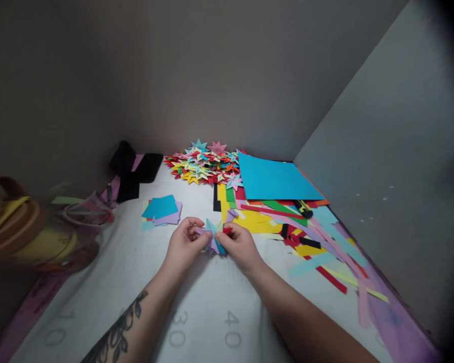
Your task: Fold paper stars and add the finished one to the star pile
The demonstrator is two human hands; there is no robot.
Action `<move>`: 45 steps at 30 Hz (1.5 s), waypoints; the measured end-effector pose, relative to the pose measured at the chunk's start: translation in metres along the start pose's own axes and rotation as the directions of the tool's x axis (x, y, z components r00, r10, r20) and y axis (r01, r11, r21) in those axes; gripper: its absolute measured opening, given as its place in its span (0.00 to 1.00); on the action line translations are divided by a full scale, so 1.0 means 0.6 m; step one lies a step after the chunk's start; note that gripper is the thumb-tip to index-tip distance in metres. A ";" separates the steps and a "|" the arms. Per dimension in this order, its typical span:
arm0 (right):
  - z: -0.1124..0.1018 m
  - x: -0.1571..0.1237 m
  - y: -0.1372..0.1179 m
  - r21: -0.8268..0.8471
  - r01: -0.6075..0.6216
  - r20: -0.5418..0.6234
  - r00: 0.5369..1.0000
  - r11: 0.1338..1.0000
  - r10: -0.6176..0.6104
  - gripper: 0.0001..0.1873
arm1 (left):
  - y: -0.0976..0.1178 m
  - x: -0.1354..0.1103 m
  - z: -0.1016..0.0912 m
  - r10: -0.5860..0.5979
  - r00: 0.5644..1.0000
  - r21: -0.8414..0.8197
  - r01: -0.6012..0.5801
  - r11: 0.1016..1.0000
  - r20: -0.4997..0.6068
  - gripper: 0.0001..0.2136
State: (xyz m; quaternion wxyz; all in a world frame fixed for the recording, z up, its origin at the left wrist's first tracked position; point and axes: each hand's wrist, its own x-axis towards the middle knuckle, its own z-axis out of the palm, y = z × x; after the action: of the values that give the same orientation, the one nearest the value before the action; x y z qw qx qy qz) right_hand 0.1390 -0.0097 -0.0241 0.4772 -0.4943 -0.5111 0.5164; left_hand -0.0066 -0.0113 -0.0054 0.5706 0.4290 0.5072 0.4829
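A folded paper star with lilac, blue, pale green and red points is held between my two hands, just above the white mat. My left hand pinches its left side between thumb and fingers. On the right side, my right hand grips it near the red and blue points, thumb on top. A small lilac folded paper piece lies just beyond my right fingers. To the left of the hands is a small stack of paper squares, blue on top with lilac and others beneath.
Finished paper stars are heaped against the back wall. A large blue sheet lies over coloured papers, with a utility knife at its edge. Paper strips scatter rightward. A black phone-like object and a clear cup stand left.
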 end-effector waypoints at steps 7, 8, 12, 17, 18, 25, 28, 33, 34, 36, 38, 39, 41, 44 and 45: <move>0.000 -0.002 -0.006 -0.052 -0.027 -0.028 0.999 0.998 0.026 0.15 | 0.010 -0.005 -0.003 0.056 0.998 0.159 -0.054 0.986 -0.009 0.11; 0.001 -0.002 -0.008 -0.052 -0.033 -0.033 0.999 0.998 0.031 0.15 | 0.011 -0.005 -0.003 0.051 0.999 0.154 -0.049 0.987 -0.007 0.11; 0.001 -0.003 -0.011 -0.046 -0.051 -0.031 0.998 0.998 0.050 0.15 | 0.010 -0.004 -0.004 0.019 1.000 0.114 -0.016 0.993 -0.021 0.11; 0.000 -0.002 -0.010 -0.069 -0.043 -0.022 0.999 0.997 0.042 0.15 | 0.007 -0.003 -0.004 0.001 0.999 0.140 0.005 0.990 -0.042 0.11; 0.000 -0.002 -0.010 -0.079 -0.041 -0.023 0.999 0.996 0.039 0.14 | 0.007 -0.003 -0.003 0.001 0.999 0.144 0.005 0.990 -0.043 0.11; 0.004 -0.004 -0.012 -0.108 -0.028 -0.015 1.000 0.994 0.027 0.14 | 0.009 -0.005 0.001 -0.004 0.997 0.138 0.015 0.990 -0.078 0.13; 0.006 -0.005 -0.014 -0.103 -0.028 0.003 1.000 0.994 0.028 0.14 | 0.009 -0.006 0.003 0.015 0.994 0.126 -0.002 0.992 -0.106 0.13; 0.006 -0.005 -0.012 -0.100 0.020 0.016 1.000 0.995 -0.019 0.07 | 0.005 -0.006 0.008 0.034 0.990 0.102 -0.020 0.995 -0.140 0.13; 0.006 -0.005 -0.012 -0.102 0.019 0.007 1.000 0.995 -0.018 0.05 | 0.003 -0.006 0.008 0.028 0.991 0.096 -0.015 0.995 -0.129 0.13; 0.005 -0.005 -0.011 -0.115 0.009 -0.013 1.000 0.993 -0.010 0.04 | 0.000 -0.006 0.007 0.026 0.995 0.092 -0.017 0.996 -0.099 0.13; 0.004 -0.005 -0.012 -0.122 -0.003 -0.027 1.000 0.993 -0.001 0.03 | -0.002 -0.007 0.003 0.086 0.993 0.124 -0.075 0.989 -0.082 0.12; 0.004 -0.005 -0.013 -0.119 -0.010 -0.035 0.999 0.993 0.006 0.03 | -0.002 -0.007 0.000 0.152 0.985 0.171 -0.137 0.976 -0.079 0.11; 0.003 -0.005 -0.014 -0.110 -0.022 -0.046 0.999 0.994 0.018 0.03 | 0.000 -0.008 -0.009 0.330 0.944 0.328 -0.302 0.895 -0.031 0.09; 0.002 -0.005 -0.015 -0.122 -0.004 -0.046 0.999 0.992 -0.001 0.03 | 0.008 -0.010 -0.020 0.515 0.844 0.553 -0.502 0.664 0.148 0.03; 0.002 -0.005 -0.015 -0.132 0.004 -0.048 0.999 0.991 -0.010 0.03 | 0.010 -0.011 -0.023 0.537 0.820 0.590 -0.538 0.602 0.200 0.03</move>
State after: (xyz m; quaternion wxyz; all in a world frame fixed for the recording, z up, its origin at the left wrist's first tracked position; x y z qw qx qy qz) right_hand 0.1377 -0.0124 -0.0151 0.4576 -0.5353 -0.5342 0.4676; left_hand -0.0212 -0.0167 0.0001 0.2244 0.7249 0.4839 0.4358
